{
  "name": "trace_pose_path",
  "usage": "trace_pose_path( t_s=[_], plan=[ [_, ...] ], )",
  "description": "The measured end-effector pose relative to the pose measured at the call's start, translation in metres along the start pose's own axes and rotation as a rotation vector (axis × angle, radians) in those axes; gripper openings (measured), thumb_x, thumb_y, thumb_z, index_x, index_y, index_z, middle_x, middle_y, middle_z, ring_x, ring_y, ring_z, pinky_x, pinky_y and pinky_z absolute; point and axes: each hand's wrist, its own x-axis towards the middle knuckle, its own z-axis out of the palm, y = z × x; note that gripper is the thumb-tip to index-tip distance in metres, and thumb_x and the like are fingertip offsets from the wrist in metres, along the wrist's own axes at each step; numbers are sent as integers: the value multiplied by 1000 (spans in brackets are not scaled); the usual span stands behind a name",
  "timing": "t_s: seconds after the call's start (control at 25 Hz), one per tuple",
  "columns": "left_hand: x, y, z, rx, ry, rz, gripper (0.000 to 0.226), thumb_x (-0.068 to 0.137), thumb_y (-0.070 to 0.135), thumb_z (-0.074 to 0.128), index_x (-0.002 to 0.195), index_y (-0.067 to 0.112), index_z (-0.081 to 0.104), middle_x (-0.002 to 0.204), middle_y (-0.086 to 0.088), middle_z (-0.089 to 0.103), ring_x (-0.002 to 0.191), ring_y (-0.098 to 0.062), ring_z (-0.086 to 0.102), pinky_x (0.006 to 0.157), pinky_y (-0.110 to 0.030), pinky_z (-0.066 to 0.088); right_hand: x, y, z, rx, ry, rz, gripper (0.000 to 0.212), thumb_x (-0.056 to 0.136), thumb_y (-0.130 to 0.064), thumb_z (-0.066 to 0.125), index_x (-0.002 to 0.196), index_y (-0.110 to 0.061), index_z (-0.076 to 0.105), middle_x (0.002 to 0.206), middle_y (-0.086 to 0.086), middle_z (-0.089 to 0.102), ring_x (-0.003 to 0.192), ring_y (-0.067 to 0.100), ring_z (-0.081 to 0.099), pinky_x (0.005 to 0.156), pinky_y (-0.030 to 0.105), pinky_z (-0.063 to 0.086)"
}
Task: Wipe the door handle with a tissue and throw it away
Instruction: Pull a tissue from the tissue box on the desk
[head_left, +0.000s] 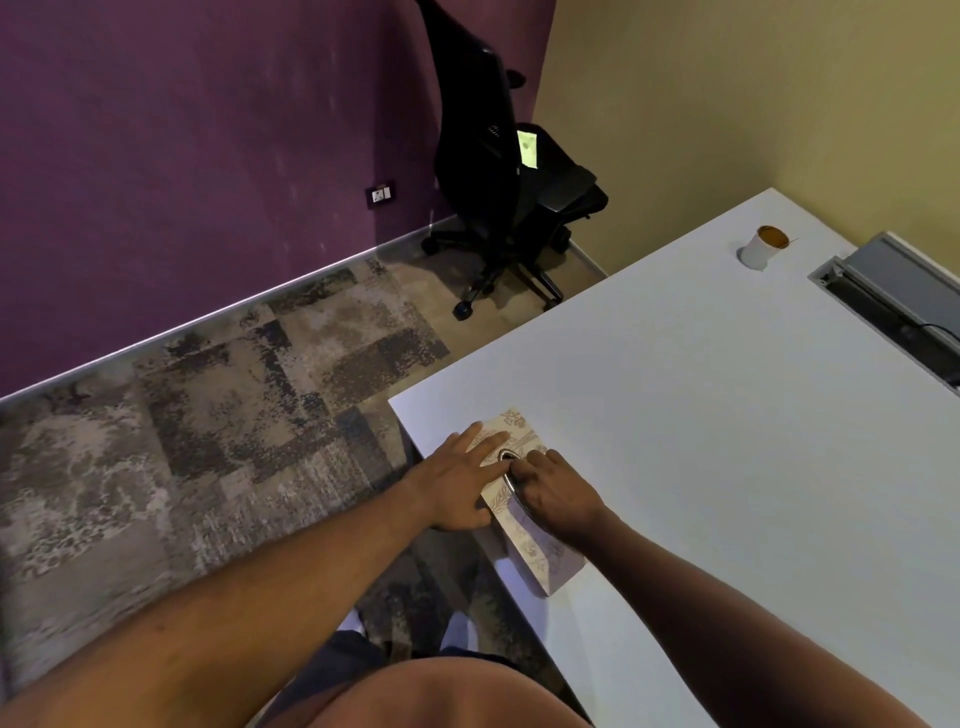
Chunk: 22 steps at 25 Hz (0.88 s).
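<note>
from the head view, a beige rectangular cardboard tissue box with a pale leaf print sits near the left corner of a white flat-topped bench, its long side running away from the person. the left hand lies flat and spread on the box's left top edge, fingers extended, pressing down on it and gripping nothing. the right hand is at the dark oval opening on top of the box, its fingertips curled down into the slot; whether they have pinched a tissue cannot be told, since no tissue shows. both bare forearms reach in from the bottom of the frame. farther back on the bench stands a white paper cup with a brown inside, well apart from the box. beyond the bench a black wheeled office chair stands on mottled grey carpet beside a purple wall.
</note>
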Motion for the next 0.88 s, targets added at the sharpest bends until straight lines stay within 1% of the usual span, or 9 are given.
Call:
trace_pose_path(
  t_s=[0.2, 0.28, 0.4, 0.48, 0.52, 0.64, 0.68, 0.76, 0.88],
  plan=[
    [-1, 2, -2, 15, -30, -4, 91, 97, 46, 60, 173, 29, 13, 182, -6, -8, 165, -40, -13, 132, -56, 4, -9, 7, -19, 171, -56, 77, 17, 93, -19, 70, 85, -5, 77, 87, 12, 68, 73, 30, 64, 58, 41, 52],
    [-2, 2, -4, 25, -50, -13, 91, 97, 47, 60, 173, 29, 12, 182, -5, -11, 165, -39, -15, 133, -54, 2, -17, 12, -33, 356, -100, 261, 18, 92, -21, 68, 86, -7, 77, 87, 6, 58, 81, 25, 59, 65, 40, 50],
    [-3, 5, -10, -39, -59, -31, 88, 100, 48, 60, 173, 27, 14, 182, -4, -7, 166, -35, -14, 133, -51, 1, -28, 16, -58, 630, 11, 546, 9, 90, -20, 72, 88, -13, 78, 81, -3, 45, 72, 15, 50, 64, 32, 41],
    [-6, 13, -18, -304, 11, -62, 82, 102, 42, 63, 171, 25, 22, 182, -1, 5, 167, -28, -6, 133, -47, 3, -31, 11, -76, 764, 83, 669, 6, 91, -19, 72, 85, -21, 74, 80, -3, 48, 69, 11, 51, 64, 26, 39],
    [-8, 19, -23, -516, 67, -73, 78, 101, 36, 66, 169, 25, 29, 181, 0, 16, 167, -25, 3, 133, -44, 11, -32, 7, -85, 837, 110, 713, 11, 91, -17, 71, 83, -24, 70, 83, -1, 54, 72, 12, 54, 66, 25, 41],
    [-21, 43, -39, -1117, 216, -59, 61, 98, 18, 75, 155, 27, 55, 156, -1, 59, 150, -20, 48, 121, -39, 44, -31, -4, -104, 1157, 174, 862, 12, 97, -8, 62, 87, -12, 67, 99, 13, 68, 94, 29, 66, 81, 38, 53],
    [-27, 50, -43, -1195, 260, -65, 51, 97, 16, 76, 145, 29, 64, 136, 1, 70, 136, -18, 61, 114, -38, 52, -28, -8, -111, 1272, 175, 895, 12, 99, -7, 58, 91, -5, 67, 103, 19, 69, 100, 36, 68, 85, 44, 56],
    [-40, 60, -46, -1274, 354, -104, 31, 96, 13, 78, 124, 27, 76, 104, 6, 75, 110, -17, 71, 101, -39, 61, -24, -18, -118, 1487, 166, 921, 20, 103, -7, 49, 96, 6, 63, 107, 30, 69, 103, 44, 69, 89, 48, 59],
    [-66, 65, -47, -1483, 469, -223, 13, 97, 9, 75, 108, 12, 81, 100, -2, 81, 99, -20, 76, 85, -32, 65, -11, -35, -128, 1691, 151, 969, 29, 110, -21, 47, 110, 3, 63, 117, 26, 72, 109, 40, 73, 98, 51, 59]
  ],
)
